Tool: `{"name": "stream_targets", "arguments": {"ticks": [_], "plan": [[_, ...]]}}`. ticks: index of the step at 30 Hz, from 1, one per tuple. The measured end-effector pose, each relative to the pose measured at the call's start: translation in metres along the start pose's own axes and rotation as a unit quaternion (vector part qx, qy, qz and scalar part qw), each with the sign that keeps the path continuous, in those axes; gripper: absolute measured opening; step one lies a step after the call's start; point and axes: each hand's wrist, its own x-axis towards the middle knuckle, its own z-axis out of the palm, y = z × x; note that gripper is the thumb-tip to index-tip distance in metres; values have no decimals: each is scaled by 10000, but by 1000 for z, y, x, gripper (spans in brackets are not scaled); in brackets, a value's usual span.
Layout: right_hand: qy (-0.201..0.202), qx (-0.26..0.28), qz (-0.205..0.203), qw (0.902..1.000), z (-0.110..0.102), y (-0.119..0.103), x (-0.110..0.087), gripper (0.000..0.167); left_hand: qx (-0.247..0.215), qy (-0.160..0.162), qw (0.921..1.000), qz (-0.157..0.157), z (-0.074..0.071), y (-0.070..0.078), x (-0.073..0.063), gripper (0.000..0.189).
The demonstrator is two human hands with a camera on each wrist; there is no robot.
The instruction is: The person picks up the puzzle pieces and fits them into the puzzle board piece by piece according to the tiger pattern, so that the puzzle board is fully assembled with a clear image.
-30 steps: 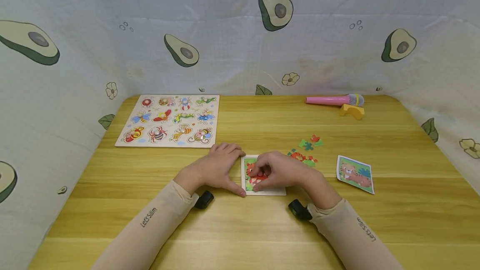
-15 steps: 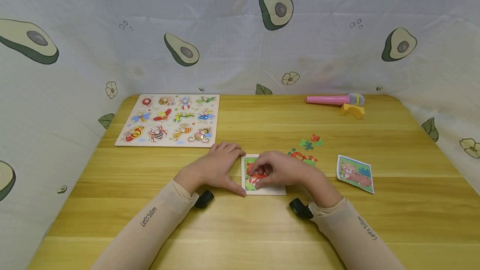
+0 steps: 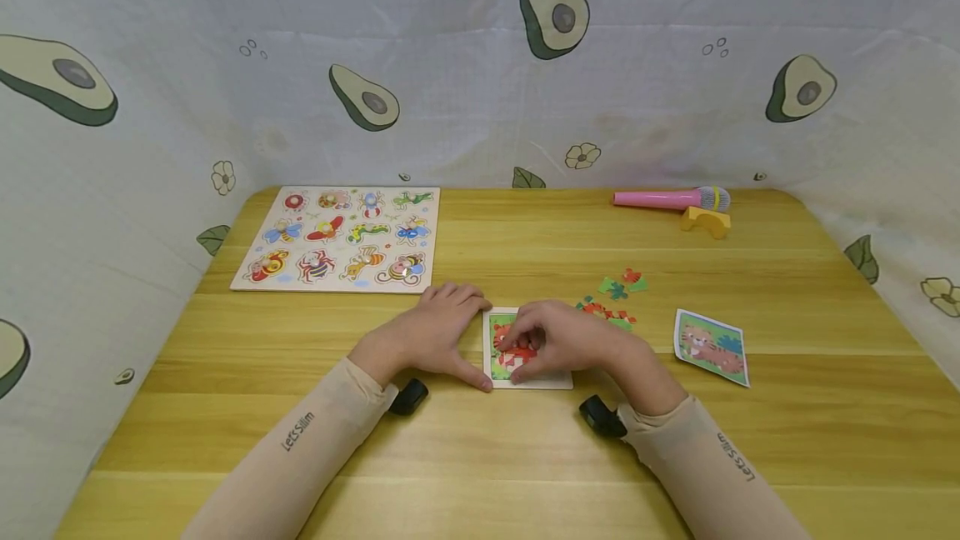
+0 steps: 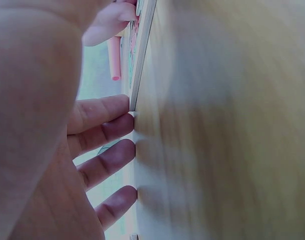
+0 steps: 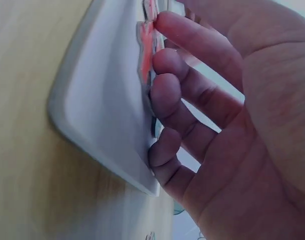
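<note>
In the head view, a small white-framed jigsaw board (image 3: 555, 382) lies flat at the table's middle, its left part filled with red and green pieces. My left hand (image 3: 435, 336) holds its left side, thumb near the lower corner and fingers at the upper one. Spread, nearly straight fingers (image 4: 110, 160) show in the left wrist view. Above the board my right hand (image 3: 558, 340) has curled fingers; thumb and index span a red puzzle piece (image 5: 146, 52) low on the filled part. That piece is partly hidden. Bare white backing (image 5: 105, 100) shows in the right wrist view.
Loose jigsaw pieces (image 3: 617, 292) lie behind the right hand. A tiger picture card (image 3: 711, 348) is at right. A pink toy microphone (image 3: 652, 200) and a yellow arched block (image 3: 705, 222) are at the back. An insect peg puzzle (image 3: 337, 240) lies back left.
The right thumb and index shift slightly over the red pieces. The left hand stays at the board's edge, and the board keeps its place.
</note>
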Motion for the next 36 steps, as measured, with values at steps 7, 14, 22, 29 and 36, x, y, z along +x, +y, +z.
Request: {"name": "stream_targets", "arguments": {"ticks": [7,14,22,29,36], "plan": [[-72,60,140,9999,0,0,1,27,40,2,10000,14,0,0,0,108],[-174,320,290,9989,0,0,1,27,-28,39,10000,39,-1,-1,0,109],[-94,279,291,9991,-1,-1,1,25,-54,38,10000,26,0,-1,0,109],[-83,791,452,9958,1,-4,2,13,-36,-1,10000,4,0,-1,0,108],[-31,1384,784,9873,-2,-9,1,12,-46,-12,10000,7,0,-1,0,109]]}}
